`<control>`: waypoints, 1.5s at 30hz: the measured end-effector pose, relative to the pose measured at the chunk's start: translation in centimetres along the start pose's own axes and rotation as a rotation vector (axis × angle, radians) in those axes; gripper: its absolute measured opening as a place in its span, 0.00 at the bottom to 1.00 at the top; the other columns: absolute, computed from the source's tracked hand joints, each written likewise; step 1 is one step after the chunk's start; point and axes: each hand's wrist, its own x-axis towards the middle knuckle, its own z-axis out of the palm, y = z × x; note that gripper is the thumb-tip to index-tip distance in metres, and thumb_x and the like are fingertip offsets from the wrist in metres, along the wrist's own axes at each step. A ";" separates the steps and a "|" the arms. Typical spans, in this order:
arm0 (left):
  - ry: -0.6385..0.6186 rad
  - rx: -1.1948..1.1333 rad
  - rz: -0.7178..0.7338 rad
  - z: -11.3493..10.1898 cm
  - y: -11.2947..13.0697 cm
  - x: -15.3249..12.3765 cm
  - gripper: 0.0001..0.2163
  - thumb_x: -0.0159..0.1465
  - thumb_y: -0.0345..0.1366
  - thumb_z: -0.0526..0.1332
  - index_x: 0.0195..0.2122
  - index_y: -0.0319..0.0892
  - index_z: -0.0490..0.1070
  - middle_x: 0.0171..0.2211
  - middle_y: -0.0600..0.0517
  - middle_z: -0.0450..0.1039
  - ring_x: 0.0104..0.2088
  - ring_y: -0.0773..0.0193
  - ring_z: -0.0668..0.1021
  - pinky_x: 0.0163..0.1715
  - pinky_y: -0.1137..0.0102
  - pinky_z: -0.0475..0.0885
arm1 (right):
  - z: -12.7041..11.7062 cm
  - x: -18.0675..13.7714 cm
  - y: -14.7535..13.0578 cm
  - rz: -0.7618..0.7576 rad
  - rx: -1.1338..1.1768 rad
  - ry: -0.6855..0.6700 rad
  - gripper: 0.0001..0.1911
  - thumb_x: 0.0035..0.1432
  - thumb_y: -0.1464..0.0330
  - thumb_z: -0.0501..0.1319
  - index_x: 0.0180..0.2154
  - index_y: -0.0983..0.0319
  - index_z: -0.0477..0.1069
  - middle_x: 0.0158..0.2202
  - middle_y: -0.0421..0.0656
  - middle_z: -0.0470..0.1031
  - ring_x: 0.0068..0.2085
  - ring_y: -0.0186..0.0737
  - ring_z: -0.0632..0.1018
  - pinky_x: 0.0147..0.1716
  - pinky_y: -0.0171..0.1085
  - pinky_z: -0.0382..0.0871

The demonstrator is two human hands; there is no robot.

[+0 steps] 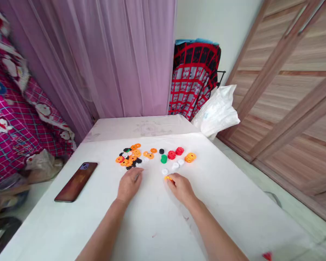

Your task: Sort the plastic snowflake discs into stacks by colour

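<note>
My right hand point(181, 187) pinches a yellow-orange notched plastic disc point(168, 178) just above the white table, close to a white disc point(165, 171). My left hand point(129, 184) rests on the table at the near edge of a mixed pile of orange, black, white and green discs point(129, 158). Its fingers are curled together, and whatever lies in them is hidden. Beyond my right hand are sorted groups: red discs point(171, 155), a green stack point(163, 158), white discs point(176, 165), yellow-orange discs point(190, 157) and a black disc point(161, 151).
A phone point(76, 182) lies face down on the left of the white table point(157, 224). Purple curtains point(119, 58) hang behind it. A white plastic bag point(218, 112) stands off the right edge, near a wooden wardrobe point(290, 94). Some loose orange discs point(153, 150) lie between the groups.
</note>
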 end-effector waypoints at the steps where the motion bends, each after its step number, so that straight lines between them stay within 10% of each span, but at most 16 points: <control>1: -0.034 0.012 0.068 0.6 0.8 0.1 0.13 0.65 0.36 0.53 0.44 0.44 0.75 0.44 0.47 0.78 0.45 0.60 0.78 0.47 0.62 0.74 | -0.1 -0.3 0.6 0.020 0.019 -0.008 0.12 0.61 0.67 0.52 0.29 0.60 0.72 0.31 0.40 0.76 0.31 0.34 0.72 0.31 0.31 0.56; 9: -0.159 0.083 0.269 2.9 4.0 0.6 0.16 0.65 0.38 0.54 0.53 0.48 0.72 0.53 0.46 0.74 0.53 0.54 0.74 0.54 0.52 0.69 | -0.5 -0.8 3.9 0.226 0.152 0.035 0.12 0.58 0.64 0.55 0.42 0.55 0.73 0.27 0.36 0.75 0.29 0.35 0.73 0.31 0.31 0.60; 17: -0.174 0.038 0.195 2.0 3.4 -0.5 0.13 0.65 0.36 0.54 0.47 0.45 0.75 0.48 0.47 0.77 0.49 0.57 0.77 0.51 0.58 0.73 | -1.3 -1.3 3.7 0.284 -0.034 0.031 0.19 0.57 0.60 0.58 0.49 0.56 0.71 0.48 0.42 0.71 0.38 0.35 0.75 0.37 0.34 0.62; 45: -0.081 -0.090 0.069 0.2 2.0 -1.9 0.13 0.65 0.37 0.53 0.44 0.46 0.76 0.43 0.49 0.79 0.44 0.61 0.80 0.48 0.62 0.76 | -3.0 3.0 8.6 0.639 -0.125 0.237 0.23 0.56 0.58 0.58 0.52 0.59 0.64 0.49 0.45 0.74 0.48 0.43 0.76 0.43 0.37 0.67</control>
